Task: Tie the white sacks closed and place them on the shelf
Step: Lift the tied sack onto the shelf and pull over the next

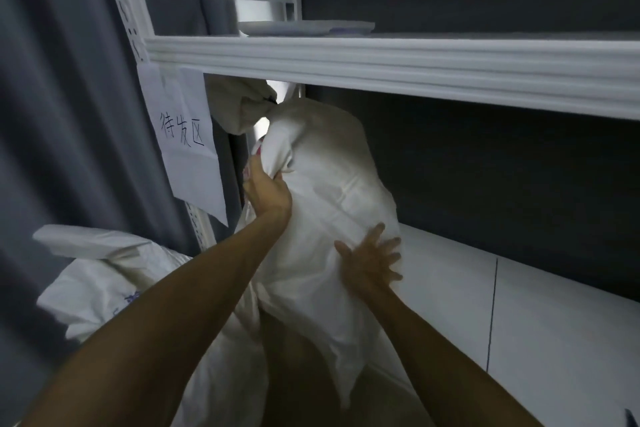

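- White sack: centre of frame, tilted, top toward 11 o'clock; upper part inside the bay between two shelf boards, lower end hanging toward 6 o'clock in front of the lower board's edge.
- Dark tie: cinched round the sack's neck at its 11 o'clock end, loose mouth flaring beyond it toward 10 o'clock.
- Left hand: at the sack's 9 o'clock side, fingers curled tight round a bunched fold of its fabric.
- Right hand: at the sack's 5 o'clock side, flat, fingers spread wide, pressed against the cloth and clasping nothing.
- Lower shelf board: white, at 4 o'clock; contact with the sack's underside not discernible.
- Upper shelf board: white, ribbed front edge, at 12 o'clock just above the sack.
- Flat white tray: lying on the upper board.
- Paper label: handwritten characters, hanging from the slotted upright post at 10 o'clock.
- Second sack: white, open-mouthed, at 8 o'clock, outside the shelf.
- Grey curtain: along the 9 o'clock edge.
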`<action>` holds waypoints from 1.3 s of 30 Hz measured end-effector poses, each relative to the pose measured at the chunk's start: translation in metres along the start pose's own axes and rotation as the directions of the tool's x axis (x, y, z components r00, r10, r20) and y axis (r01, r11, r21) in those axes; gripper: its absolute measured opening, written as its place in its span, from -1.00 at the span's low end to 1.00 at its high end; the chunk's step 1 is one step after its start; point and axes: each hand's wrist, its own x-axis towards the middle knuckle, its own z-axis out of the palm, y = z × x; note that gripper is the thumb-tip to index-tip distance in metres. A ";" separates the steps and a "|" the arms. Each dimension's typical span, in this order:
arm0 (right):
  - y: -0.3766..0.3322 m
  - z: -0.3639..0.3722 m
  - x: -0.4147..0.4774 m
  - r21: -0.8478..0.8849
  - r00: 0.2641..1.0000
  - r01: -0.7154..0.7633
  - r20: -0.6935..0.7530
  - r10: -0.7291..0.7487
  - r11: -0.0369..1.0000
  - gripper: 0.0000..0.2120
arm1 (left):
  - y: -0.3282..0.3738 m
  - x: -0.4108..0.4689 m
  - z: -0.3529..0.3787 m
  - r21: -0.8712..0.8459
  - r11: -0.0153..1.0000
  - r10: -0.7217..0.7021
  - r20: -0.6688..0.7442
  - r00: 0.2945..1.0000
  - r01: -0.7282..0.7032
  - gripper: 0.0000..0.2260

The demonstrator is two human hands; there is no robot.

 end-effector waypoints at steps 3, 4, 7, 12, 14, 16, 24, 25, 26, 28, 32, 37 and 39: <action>0.017 0.011 -0.002 0.120 0.949 -0.152 0.296 0.111 0.981 0.24 | -0.006 0.009 0.007 -0.031 0.998 -0.052 -0.047 0.998 0.051 -0.68; 0.024 0.014 -0.003 0.099 0.941 -0.092 0.334 0.054 0.991 0.33 | -0.007 0.013 0.009 -0.042 0.997 -0.066 -0.050 0.997 0.064 -0.69; 0.039 0.027 -0.001 -0.029 0.921 0.190 0.350 -0.168 0.981 0.47 | -0.005 0.020 0.017 -0.006 0.998 -0.067 -0.005 0.998 0.067 -0.70; 0.051 0.014 0.033 0.064 0.912 0.278 0.295 -0.284 0.958 0.25 | 0.005 0.020 0.027 -0.070 0.997 -0.029 0.120 0.992 0.038 -0.60; 0.054 0.009 0.044 0.082 0.923 0.232 0.297 -0.246 0.969 0.18 | -0.007 0.014 0.024 -0.060 0.997 -0.035 0.231 0.972 0.050 -0.35; 0.051 0.012 0.051 0.097 0.923 0.190 0.322 -0.211 0.977 0.15 | -0.028 0.007 0.022 -0.004 0.997 -0.074 0.356 0.931 0.081 -0.15; 0.040 0.031 0.069 0.149 0.928 0.200 0.288 -0.235 0.969 0.04 | -0.087 0.004 0.033 0.255 0.966 -0.154 0.465 0.872 0.035 0.01; 0.041 0.032 0.071 0.161 0.928 0.194 0.288 -0.234 0.968 0.04 | -0.087 0.004 0.034 0.274 0.962 -0.141 0.470 0.871 0.007 0.01; 0.040 0.034 0.073 0.175 0.929 0.194 0.284 -0.238 0.965 0.04 | -0.087 0.005 0.035 0.293 0.956 -0.128 0.468 0.874 -0.017 0.02; 0.038 0.039 0.075 0.186 0.934 0.200 0.261 -0.245 0.962 0.04 | -0.090 0.009 0.036 0.310 0.951 -0.126 0.443 0.888 -0.019 0.00; 0.035 0.045 0.070 0.154 0.938 0.225 0.233 -0.257 0.962 0.02 | -0.100 0.006 0.024 0.310 0.950 -0.102 0.393 0.914 -0.027 -0.08; 0.040 0.034 0.040 0.060 0.926 0.241 0.285 -0.248 0.969 -0.08 | -0.106 -0.022 -0.004 0.366 0.931 -0.169 0.438 0.883 -0.004 -0.18; 0.041 0.029 0.023 -0.022 0.925 0.253 0.299 -0.235 0.967 -0.16 | -0.106 -0.034 -0.014 0.412 0.911 -0.195 0.470 0.861 -0.019 -0.24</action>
